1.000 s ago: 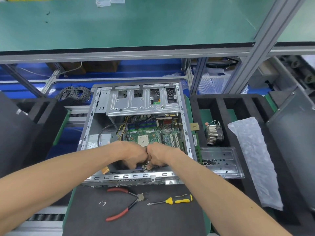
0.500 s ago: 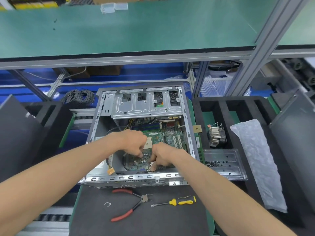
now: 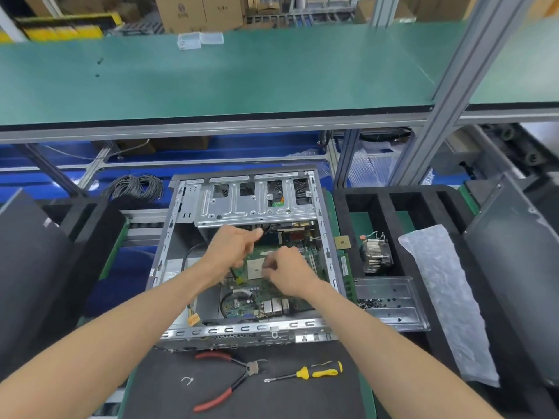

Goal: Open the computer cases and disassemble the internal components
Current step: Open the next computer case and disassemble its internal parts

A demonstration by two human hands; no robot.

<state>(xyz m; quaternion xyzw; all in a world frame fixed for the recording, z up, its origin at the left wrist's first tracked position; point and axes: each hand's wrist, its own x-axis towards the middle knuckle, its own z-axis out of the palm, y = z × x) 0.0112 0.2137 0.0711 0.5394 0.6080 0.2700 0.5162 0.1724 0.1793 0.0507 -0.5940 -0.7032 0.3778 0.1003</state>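
The open grey computer case (image 3: 242,329) lies flat in the middle of the bench, with its drive cage (image 3: 257,204) at the far end. Inside it sits the green motherboard (image 3: 251,303) with a bare CPU socket (image 3: 254,267). My left hand (image 3: 230,249) hovers over the board below the drive cage, fingers curled; a thin black cable (image 3: 233,275) with a yellow end sticks out under it. Just right of the socket, my right hand (image 3: 287,270) has its fingertips curled together; blur hides whether they pinch anything.
Red-handled pliers (image 3: 230,379) and a yellow screwdriver (image 3: 308,371) lie on the black mat in front. To the right are a heatsink (image 3: 375,255) in a black foam tray (image 3: 381,207), a clear tray with screws (image 3: 390,300) and a bubble-wrap bag (image 3: 441,291). A green shelf (image 3: 242,80) overhangs.
Both hands have moved from the case's near edge back over the board toward the drive cage, and have parted slightly. The camera has tilted upward.
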